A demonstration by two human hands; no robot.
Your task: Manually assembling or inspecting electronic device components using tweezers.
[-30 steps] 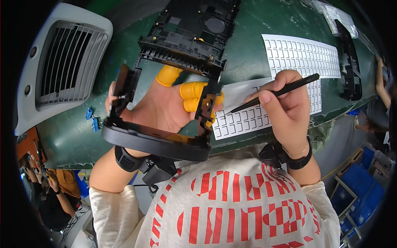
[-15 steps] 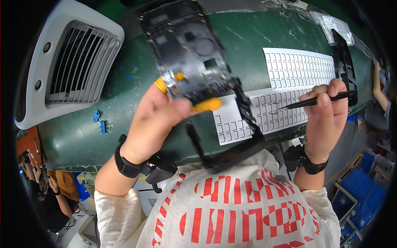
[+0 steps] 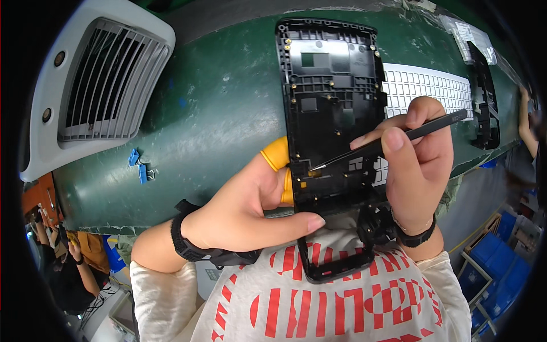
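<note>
Our left hand (image 3: 245, 211) clamps the black frame (image 3: 333, 142) upright, long axis running away from us, while right-hand fingers (image 3: 393, 139) pinch tweezers (image 3: 393, 142) whose tip meets its lower-left edge.

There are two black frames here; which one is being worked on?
The large black frame held upright by the left hand, with the tweezers touching it. The other, narrower frame lies untouched on the green table.

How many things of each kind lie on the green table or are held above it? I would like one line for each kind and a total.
Black plastic frames: 2, one held in the left hand, one lying at the right
Black tweezers in the right hand: 1
White label sheets: 1
Grey vented housing: 1
Blue binder clips: 2
Total: 7
</note>
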